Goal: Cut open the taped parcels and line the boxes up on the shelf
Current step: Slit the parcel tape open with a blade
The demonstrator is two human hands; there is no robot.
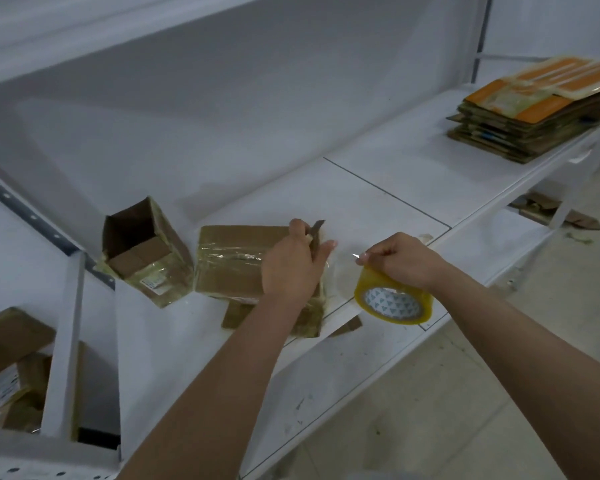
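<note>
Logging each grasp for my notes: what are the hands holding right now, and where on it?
Right hand grips the tape roll at its upper rim. Left hand holds the taped box at its right end, by a raised flap.

Left hand point(293, 263): back of hand up, reaching forward from a bare forearm entering at lower centre; palm laid down, thumb and fingers curled round a cardboard flap point(316, 233) at the far edge. Right hand point(402, 259): knuckles up, fingers curled, gripping a tape roll point(394, 299) that hangs beneath it; bare forearm enters from lower right. Hands near each other, apart, not touching.
</note>
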